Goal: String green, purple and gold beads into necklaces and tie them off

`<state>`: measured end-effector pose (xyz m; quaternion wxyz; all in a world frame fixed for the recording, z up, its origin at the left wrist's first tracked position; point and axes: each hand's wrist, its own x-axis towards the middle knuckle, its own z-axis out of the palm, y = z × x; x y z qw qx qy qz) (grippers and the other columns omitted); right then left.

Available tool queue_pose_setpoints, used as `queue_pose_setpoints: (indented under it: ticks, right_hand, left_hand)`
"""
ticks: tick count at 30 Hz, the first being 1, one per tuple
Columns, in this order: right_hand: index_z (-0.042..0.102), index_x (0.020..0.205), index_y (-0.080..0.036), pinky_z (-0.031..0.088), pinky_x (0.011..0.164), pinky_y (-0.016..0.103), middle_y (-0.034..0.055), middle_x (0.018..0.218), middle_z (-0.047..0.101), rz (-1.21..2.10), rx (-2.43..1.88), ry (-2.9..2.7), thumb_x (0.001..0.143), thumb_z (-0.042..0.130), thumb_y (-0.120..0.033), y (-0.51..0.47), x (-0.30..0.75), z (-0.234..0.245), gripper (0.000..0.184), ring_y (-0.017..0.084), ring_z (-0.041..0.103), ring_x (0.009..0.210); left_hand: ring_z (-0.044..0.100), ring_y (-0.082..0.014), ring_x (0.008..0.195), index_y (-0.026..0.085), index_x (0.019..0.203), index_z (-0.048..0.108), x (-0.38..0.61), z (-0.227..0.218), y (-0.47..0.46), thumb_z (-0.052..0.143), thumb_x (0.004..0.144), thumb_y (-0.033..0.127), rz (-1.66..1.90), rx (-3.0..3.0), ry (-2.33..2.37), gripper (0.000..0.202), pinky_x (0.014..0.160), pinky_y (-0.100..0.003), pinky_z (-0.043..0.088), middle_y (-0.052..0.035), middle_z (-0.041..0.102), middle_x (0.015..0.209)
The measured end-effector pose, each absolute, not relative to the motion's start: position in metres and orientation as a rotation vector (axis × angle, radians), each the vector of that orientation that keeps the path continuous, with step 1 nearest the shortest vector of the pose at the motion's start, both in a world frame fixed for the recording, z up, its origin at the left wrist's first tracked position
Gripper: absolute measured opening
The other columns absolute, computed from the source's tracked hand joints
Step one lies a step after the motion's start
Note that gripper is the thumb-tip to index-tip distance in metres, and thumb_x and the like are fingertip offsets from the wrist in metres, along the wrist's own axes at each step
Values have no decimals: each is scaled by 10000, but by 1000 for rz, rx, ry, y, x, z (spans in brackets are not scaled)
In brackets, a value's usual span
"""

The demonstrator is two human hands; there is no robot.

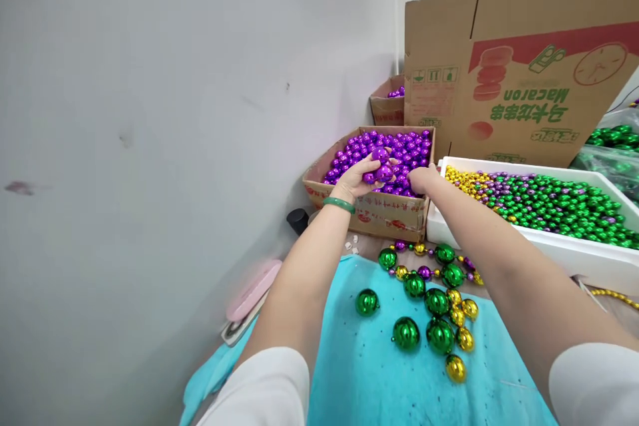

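My left hand, a green bangle at its wrist, is cupped around several shiny purple balls. It is over the front of a cardboard box filled with more purple balls. At the box's front right corner, my right hand reaches in with its fingers curled down among the balls; what they grip, if anything, is hidden. On the turquoise cloth below lie larger green balls and gold balls. A bead string of green, gold and purple balls stretches past the cloth's far edge.
To the right stands a white foam box of small green, gold and purple beads. Behind it rises a large cardboard carton. A grey wall closes off the left, with a pink case near its foot.
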<state>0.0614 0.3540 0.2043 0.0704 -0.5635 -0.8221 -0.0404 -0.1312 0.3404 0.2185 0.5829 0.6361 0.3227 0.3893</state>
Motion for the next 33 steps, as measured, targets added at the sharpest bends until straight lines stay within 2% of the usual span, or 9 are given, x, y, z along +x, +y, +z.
queue_pose_setpoints:
  ticks: [3, 7, 10, 12, 15, 20, 24, 28, 33]
  right_hand:
    - [643, 746, 69, 337, 976, 525, 155, 888, 675, -45, -1721, -2465, 951, 316, -189, 341, 58, 211, 464, 227, 639, 999]
    - [616, 1026, 59, 315, 990, 576, 219, 1282, 548, -23, -1706, -2357, 915, 443, -182, 315, 76, 209, 317, 367, 446, 1263]
    - [592, 918, 196, 371, 872, 424, 181, 1328, 467, 91, -1385, -2404, 860, -45, -150, 263, 94, 185, 728, 333, 475, 1189]
    - [626, 1044, 53, 434, 884, 427, 154, 1239, 572, 228, -1245, -2509, 932, 364, -226, 212, 101, 159, 399, 262, 555, 1106]
    - [632, 1115, -73, 452, 896, 454, 125, 1113, 639, 311, -1286, -2609, 827, 637, -249, 146, 98, 112, 338, 286, 544, 1065]
    - [621, 1207, -153, 364, 998, 515, 138, 1401, 464, 237, -1443, -2557, 838, 638, -268, 109, 87, 58, 387, 348, 362, 1279]
    - [554, 1310, -173, 331, 1034, 516, 145, 1420, 436, 256, -1502, -2452, 845, 629, -300, 106, 91, 51, 487, 340, 340, 1296]
    - [577, 1273, -155, 339, 1029, 508, 157, 1357, 480, 257, -1526, -2322, 878, 571, -342, 96, 98, 56, 438, 338, 365, 1275]
    - [562, 1275, -157, 307, 1048, 508, 160, 1316, 511, 173, -1392, -2264, 924, 478, -333, 52, 107, 57, 402, 313, 384, 1252]
  left_hand:
    - [656, -242, 955, 228, 1309, 483, -133, 224, 295, 608, 751, 413, 820, 1570, 821, 602, 687, -318, 515, -89, 640, 1156]
    - [578, -259, 1100, 196, 1157, 620, -128, 211, 244, 733, 665, 283, 482, 1861, 896, 512, 917, -389, 457, -26, 623, 1133]
    - [553, -259, 1099, 212, 1075, 679, -123, 169, 217, 786, 607, 293, 206, 2077, 1015, 486, 998, -387, 403, -12, 612, 1056]
    - [550, -258, 1079, 227, 1096, 677, -117, 135, 200, 782, 609, 300, 142, 2150, 1132, 504, 992, -367, 407, -26, 587, 1039]
    - [559, -247, 1031, 229, 1136, 649, -106, 97, 179, 741, 658, 291, 53, 2240, 1275, 491, 938, -338, 436, -53, 550, 1069]
    - [602, -221, 901, 212, 1118, 626, -91, 81, 165, 631, 760, 306, -145, 2378, 1402, 370, 813, -323, 473, -78, 504, 1115]
    - [605, -244, 1008, 226, 1274, 529, -89, 71, 166, 692, 693, 244, -115, 2370, 1377, 603, 875, -321, 478, -84, 462, 1223]
    - [565, -276, 1157, 282, 1404, 402, -93, 65, 163, 724, 662, 207, 9, 2351, 1330, 812, 994, -348, 438, -89, 371, 1387]
    - [356, -328, 1368, 261, 1424, 394, -121, 67, 148, 667, 768, 470, 451, 2307, 1427, 741, 1114, -459, 320, -116, 357, 1462]
